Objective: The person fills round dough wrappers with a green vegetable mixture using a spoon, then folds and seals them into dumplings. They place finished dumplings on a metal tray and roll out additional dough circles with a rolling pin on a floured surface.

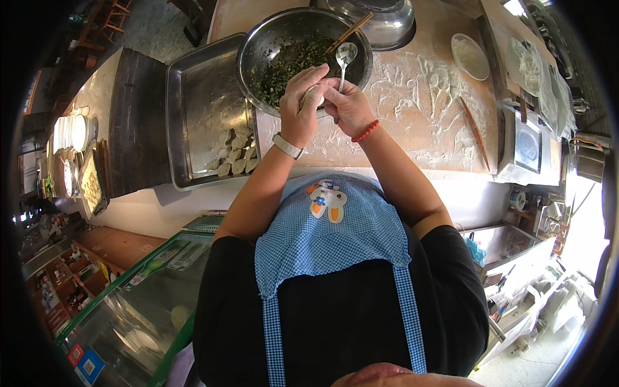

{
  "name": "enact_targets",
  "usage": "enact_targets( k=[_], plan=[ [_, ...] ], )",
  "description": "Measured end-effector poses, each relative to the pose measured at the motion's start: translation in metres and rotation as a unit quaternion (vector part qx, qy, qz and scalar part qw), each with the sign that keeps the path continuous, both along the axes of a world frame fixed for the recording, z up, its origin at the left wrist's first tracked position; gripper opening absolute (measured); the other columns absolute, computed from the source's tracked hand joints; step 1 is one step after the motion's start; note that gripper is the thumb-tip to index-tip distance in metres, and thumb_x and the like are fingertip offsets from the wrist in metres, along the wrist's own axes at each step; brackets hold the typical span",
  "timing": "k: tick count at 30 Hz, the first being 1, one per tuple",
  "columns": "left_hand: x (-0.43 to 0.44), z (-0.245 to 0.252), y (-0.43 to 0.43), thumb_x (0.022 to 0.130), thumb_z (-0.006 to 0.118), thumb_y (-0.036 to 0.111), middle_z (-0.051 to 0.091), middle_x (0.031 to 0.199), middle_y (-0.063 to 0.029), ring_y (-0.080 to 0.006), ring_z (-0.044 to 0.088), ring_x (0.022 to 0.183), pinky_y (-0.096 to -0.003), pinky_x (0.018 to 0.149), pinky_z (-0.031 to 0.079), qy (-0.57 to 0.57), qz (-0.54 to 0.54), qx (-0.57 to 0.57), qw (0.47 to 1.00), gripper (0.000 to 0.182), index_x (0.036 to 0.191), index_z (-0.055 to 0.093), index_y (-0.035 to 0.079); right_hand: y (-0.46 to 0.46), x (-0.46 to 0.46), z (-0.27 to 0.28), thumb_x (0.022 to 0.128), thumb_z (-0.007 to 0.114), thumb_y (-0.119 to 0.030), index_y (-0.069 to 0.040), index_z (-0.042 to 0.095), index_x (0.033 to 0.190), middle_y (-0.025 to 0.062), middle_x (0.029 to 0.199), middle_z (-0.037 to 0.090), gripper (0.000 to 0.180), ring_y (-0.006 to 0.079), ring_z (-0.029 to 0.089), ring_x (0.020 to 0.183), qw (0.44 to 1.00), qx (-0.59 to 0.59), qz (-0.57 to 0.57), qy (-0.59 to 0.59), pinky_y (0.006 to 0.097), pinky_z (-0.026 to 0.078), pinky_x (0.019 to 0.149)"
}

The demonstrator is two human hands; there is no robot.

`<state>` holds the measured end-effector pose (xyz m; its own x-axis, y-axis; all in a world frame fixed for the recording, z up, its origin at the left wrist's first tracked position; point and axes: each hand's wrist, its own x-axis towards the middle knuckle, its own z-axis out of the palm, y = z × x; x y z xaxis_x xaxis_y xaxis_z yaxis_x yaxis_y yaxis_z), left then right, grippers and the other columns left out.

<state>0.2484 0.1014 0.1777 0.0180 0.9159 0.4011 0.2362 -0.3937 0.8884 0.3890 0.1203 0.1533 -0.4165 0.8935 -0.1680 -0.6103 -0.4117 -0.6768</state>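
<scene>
My left hand [301,101], dusted with flour, is closed around a pale dumpling [312,98] that shows only in part. Against it, my right hand [349,106] has the handle of a metal spoon [346,54] between its fingers, and its fingertips meet the dumpling's edge. Both hands are over the near rim of a steel bowl [245,89]. Chopped green filling [280,65] covers much of the bowl's inside. A pair of wooden chopsticks [355,29] leans on the far right rim. Several shaped dumplings [238,152] lie in the near right corner of a metal tray [193,106].
Right of the bowl, loose flour covers the wooden work surface [411,140]. A thin rolling pin [474,133] lies there, below a white bowl of flour [470,55]. Behind stands a second steel vessel [382,24]. Stacked plates [75,133] are at far left, beyond a dark box side [138,121].
</scene>
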Motion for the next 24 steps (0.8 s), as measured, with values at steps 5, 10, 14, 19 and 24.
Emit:
enact_targets(
  k=[5,10,14,19,24],
  plan=[
    [-0.009,0.000,0.007,0.101,0.041,0.023,0.064,0.124,-0.0162,-0.0289,0.058,0.117,-0.0379,0.101,0.043,0.082,-0.016,-0.016,0.996,0.039,0.116,0.066,-0.002,0.006,0.004,0.010,0.091,0.067,-0.010,0.000,0.068,0.096,0.0024,0.083,0.067,0.011,0.0061,0.057,0.067,0.978,0.094,-0.035,-0.183,0.0212,0.045,0.057],
    [-0.017,0.002,0.004,0.101,0.038,0.029,0.070,0.098,-0.0173,-0.0342,0.065,0.092,-0.0424,0.086,0.051,0.283,0.030,-0.023,0.958,0.041,0.097,0.067,0.000,0.010,0.006,0.020,0.089,0.069,-0.009,0.003,0.070,0.096,0.0041,0.087,0.070,0.014,0.0090,0.063,0.076,0.910,0.233,-0.044,-0.340,0.0253,0.052,0.068],
    [-0.023,0.005,0.004,0.103,0.036,0.036,0.068,0.076,-0.0162,-0.0297,0.066,0.064,-0.0384,0.062,0.055,0.229,-0.014,-0.159,0.960,0.047,0.094,0.065,0.001,0.012,0.008,0.024,0.091,0.068,-0.010,0.002,0.071,0.099,0.0043,0.089,0.070,0.014,0.0074,0.061,0.077,0.895,0.235,-0.018,-0.379,0.0229,0.050,0.068],
    [-0.022,0.005,0.000,0.103,0.026,0.050,0.066,0.070,-0.0109,-0.0145,0.062,0.054,-0.0223,0.046,0.047,-0.195,-0.177,-0.440,0.859,0.060,0.102,0.063,0.002,0.004,0.002,0.023,0.092,0.067,-0.011,0.004,0.069,0.096,0.0076,0.081,0.069,0.015,0.0100,0.061,0.068,0.958,0.063,0.004,-0.279,0.0254,0.050,0.061],
    [-0.015,0.000,-0.007,0.102,0.030,0.045,0.065,0.065,-0.0108,-0.0144,0.058,0.050,-0.0225,0.043,0.044,-0.284,-0.144,-0.455,0.832,0.054,0.100,0.062,0.001,-0.011,-0.010,0.022,0.096,0.058,-0.021,0.002,0.065,0.085,0.0044,0.059,0.057,0.026,0.0117,0.047,0.046,0.984,-0.080,0.045,-0.151,0.0288,0.037,0.045]
  ],
)
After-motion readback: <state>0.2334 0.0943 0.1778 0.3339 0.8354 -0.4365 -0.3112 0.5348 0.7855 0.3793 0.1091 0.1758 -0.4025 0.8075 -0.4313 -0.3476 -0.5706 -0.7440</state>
